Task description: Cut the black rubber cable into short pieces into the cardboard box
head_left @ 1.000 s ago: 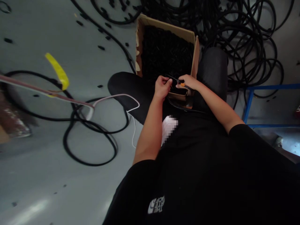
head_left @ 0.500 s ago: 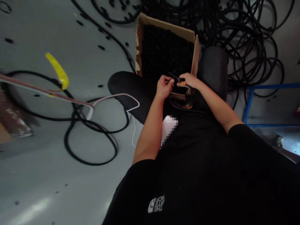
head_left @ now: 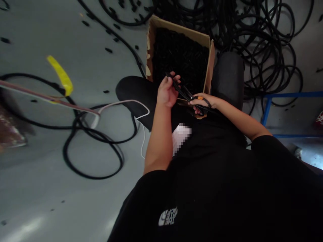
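My left hand [head_left: 168, 92] is over the near left part of a cardboard box [head_left: 181, 27], with the end of a black hose [head_left: 175, 84] pinched between its thumb and fingers. My right hand [head_left: 208, 101] grips black-handled scissors [head_left: 191, 97] with an orange part near the pivot. Their blades lean up and left, close along the hose; whether they touch it I cannot tell. Many short black pieces [head_left: 179, 50] fill the box, which stands between my knees.
Black hose coils [head_left: 264, 43] lie heaped at the back right, and a looped hose [head_left: 94, 177] lies at the left. A white cable [head_left: 133, 101] runs across my left knee. At the right is a blue frame [head_left: 267, 107]; a yellow strip [head_left: 62, 77] sits left.
My left hand has moved slightly left and turned palm up, bringing the hose end into view. My right hand has come down a little, with the scissors now showing more fully.
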`<state>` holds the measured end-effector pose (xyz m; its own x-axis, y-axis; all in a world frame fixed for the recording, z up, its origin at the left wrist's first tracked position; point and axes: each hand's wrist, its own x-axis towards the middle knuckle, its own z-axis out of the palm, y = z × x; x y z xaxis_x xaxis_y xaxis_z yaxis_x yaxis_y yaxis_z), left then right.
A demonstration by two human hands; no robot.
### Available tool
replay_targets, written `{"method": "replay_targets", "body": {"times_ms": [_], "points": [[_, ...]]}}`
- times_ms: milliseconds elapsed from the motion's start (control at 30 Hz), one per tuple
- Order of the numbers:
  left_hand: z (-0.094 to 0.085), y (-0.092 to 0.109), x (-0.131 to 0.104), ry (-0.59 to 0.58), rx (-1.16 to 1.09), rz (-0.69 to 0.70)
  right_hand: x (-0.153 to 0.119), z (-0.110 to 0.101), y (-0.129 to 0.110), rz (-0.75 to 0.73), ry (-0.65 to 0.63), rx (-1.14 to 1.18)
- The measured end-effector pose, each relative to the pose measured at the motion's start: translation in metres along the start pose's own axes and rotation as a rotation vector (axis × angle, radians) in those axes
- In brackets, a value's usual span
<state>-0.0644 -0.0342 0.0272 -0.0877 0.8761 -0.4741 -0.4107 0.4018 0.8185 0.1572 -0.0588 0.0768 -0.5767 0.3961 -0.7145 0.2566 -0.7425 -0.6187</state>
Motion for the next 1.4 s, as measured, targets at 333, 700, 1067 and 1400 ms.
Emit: {"method": "replay_targets", "body": {"times_ms": [333,700,1067,1400], "points": [[-0.007,-0.021,0.017,0.195,0.126,0.070,0.000,-0.003,0.013,-0.233,0.301,-0.292],[0.002,-0.021,0.015,0.190,0.100,0.128,-0.002,0.000,0.014,-0.255,0.342,-0.360],[0.024,0.003,-0.012,-0.189,-0.027,-0.064,-0.008,0.002,0.000,-0.151,0.235,-0.009],[0.023,0.002,0.000,-0.038,-0.076,-0.032,-0.029,-0.061,-0.034,-0.382,0.231,-0.462]]}}
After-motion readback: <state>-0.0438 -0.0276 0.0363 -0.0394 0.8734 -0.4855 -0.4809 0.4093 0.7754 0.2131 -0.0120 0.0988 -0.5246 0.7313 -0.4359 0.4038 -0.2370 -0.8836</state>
